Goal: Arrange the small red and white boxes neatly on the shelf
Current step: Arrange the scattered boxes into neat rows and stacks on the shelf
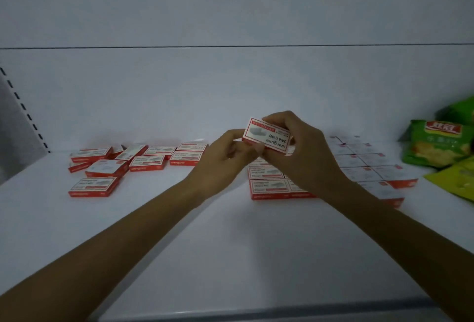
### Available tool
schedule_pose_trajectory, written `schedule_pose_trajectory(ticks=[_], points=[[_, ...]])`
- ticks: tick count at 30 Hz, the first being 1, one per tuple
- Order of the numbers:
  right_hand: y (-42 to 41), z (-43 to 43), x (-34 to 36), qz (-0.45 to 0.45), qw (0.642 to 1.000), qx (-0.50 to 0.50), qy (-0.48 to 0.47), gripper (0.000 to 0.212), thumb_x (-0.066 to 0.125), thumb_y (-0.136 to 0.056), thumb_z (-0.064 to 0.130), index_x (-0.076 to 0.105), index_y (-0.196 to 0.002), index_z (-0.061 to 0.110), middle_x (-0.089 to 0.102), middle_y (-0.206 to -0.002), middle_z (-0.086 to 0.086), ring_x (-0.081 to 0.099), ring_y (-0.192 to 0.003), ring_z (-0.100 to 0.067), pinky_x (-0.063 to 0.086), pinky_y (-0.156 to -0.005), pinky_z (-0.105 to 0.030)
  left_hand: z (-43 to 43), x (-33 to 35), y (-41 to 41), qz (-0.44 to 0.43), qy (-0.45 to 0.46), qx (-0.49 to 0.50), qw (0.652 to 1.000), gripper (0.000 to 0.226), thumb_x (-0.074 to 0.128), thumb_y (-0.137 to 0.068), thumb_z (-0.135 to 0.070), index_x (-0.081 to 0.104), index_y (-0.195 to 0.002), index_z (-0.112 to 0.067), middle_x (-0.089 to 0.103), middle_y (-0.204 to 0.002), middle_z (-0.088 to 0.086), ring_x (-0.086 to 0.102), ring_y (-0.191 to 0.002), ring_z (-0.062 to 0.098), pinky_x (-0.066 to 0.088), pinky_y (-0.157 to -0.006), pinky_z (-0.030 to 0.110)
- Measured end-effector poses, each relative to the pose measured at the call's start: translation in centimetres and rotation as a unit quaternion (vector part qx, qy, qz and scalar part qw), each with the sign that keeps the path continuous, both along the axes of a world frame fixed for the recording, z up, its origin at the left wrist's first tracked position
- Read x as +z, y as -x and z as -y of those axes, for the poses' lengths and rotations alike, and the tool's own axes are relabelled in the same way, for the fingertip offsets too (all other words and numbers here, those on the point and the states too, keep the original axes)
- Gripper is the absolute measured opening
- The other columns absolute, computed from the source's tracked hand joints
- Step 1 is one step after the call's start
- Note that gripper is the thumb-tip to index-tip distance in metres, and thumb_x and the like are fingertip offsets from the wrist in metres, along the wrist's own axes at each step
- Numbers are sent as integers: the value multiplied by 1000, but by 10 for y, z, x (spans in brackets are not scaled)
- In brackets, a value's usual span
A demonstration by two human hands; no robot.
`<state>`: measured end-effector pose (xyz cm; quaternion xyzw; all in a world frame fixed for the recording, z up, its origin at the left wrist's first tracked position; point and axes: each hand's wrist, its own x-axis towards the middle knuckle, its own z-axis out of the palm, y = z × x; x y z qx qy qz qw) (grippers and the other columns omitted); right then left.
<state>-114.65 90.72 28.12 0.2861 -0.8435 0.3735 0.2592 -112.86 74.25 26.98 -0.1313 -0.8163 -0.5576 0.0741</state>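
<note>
Both hands hold one small red and white box (268, 136) up in the air above the white shelf (230, 231), its printed face turned toward me and upside down. My left hand (225, 157) pinches its left end. My right hand (302, 152) grips its right side with curled fingers. Several loose boxes (123, 162) lie scattered at the left of the shelf. Under and to the right of my hands, several boxes (266, 185) lie in tidy rows (364, 165), partly hidden by my right forearm.
Green snack bags (436, 142) and a yellow-green bag (456, 178) lie at the shelf's right end. A slotted upright (23, 108) stands at the far left. The white back wall (230, 85) rises behind the boxes. The shelf's grey front edge (282, 312) runs below.
</note>
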Motion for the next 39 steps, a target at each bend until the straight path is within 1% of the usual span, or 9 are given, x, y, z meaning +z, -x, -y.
schedule_pose_trajectory(ticks=[6, 9, 15, 17, 20, 25, 30, 35, 39], points=[[4, -21, -9, -2, 999, -31, 27, 42, 70, -78, 38, 55, -114, 23, 64, -102, 5, 61, -88, -10, 55, -75, -30, -60, 6, -6, 94, -212, 26, 972, 25, 53, -92, -31, 65, -108, -14, 72, -100, 2, 69, -90, 13, 54, -83, 25], [3, -23, -19, 1, 998, -56, 2, 49, 70, -77, 38, 52, -120, 22, 61, -109, 3, 52, -93, -7, 42, -80, -19, -70, 6, -4, 117, -263, 55, 956, 20, 50, -96, -23, 66, -97, -11, 73, -93, 8, 70, -82, 17, 56, -75, 27], [-12, -40, -32, 59, 998, -20, -31, 67, 69, -79, 33, 38, -137, 22, 53, -123, 4, 48, -108, -12, 30, -88, -16, -77, 6, -5, 157, -243, 38, 956, 23, 45, -98, -25, 60, -110, -12, 70, -93, 6, 68, -83, 20, 52, -66, 28], [-18, -47, -32, 64, 998, -7, -20, 65, 69, -79, 30, 39, -136, 23, 53, -123, 7, 47, -107, -8, 37, -90, -19, -77, 5, -7, 168, -226, 13, 959, 24, 46, -97, -25, 59, -112, -12, 70, -96, 6, 68, -84, 20, 52, -65, 27], [-27, -59, -27, 103, 995, 12, -7, 71, 69, -79, 35, 33, -139, 25, 45, -126, 15, 44, -106, 0, 41, -83, -13, -71, 12, -10, 186, -180, -40, 965, 27, 48, -96, -24, 59, -117, -11, 70, -104, 9, 68, -92, 22, 56, -77, 33], [-38, -68, -10, 138, 988, 40, 53, 65, 49, -78, 58, 34, -137, 36, 48, -115, 26, 54, -98, 1, 45, -78, -15, -58, 37, -17, 166, 47, -111, 979, 27, 52, -93, -33, 61, -113, -17, 69, -104, 9, 66, -92, 23, 54, -85, 34], [-42, -69, 1, 170, 974, 97, 112, 43, 53, -83, 42, 51, -122, 25, 69, -96, 5, 69, -77, -8, 56, -68, -21, -54, 52, -23, 104, 196, -140, 965, 34, 54, -90, -37, 64, -110, -11, 70, -101, 7, 68, -90, 23, 56, -83, 36], [-41, -71, 0, 239, 932, 87, 259, 27, 63, -84, 22, 56, -110, 14, 73, -85, -2, 69, -69, -17, 58, -68, -31, -44, 41, -21, 97, 92, -84, 987, 30, 61, -87, -30, 63, -107, -8, 70, -101, 8, 67, -85, 17, 55, -87, 36], [-38, -70, -8, 206, 958, 44, 192, 39, 65, -83, 31, 49, -118, 23, 67, -107, 0, 66, -83, -11, 56, -69, -24, -43, 26, -21, 104, 29, -66, 992, 25, 60, -89, -25, 65, -108, -9, 71, -97, 6, 67, -85, 16, 53, -88, 32]])
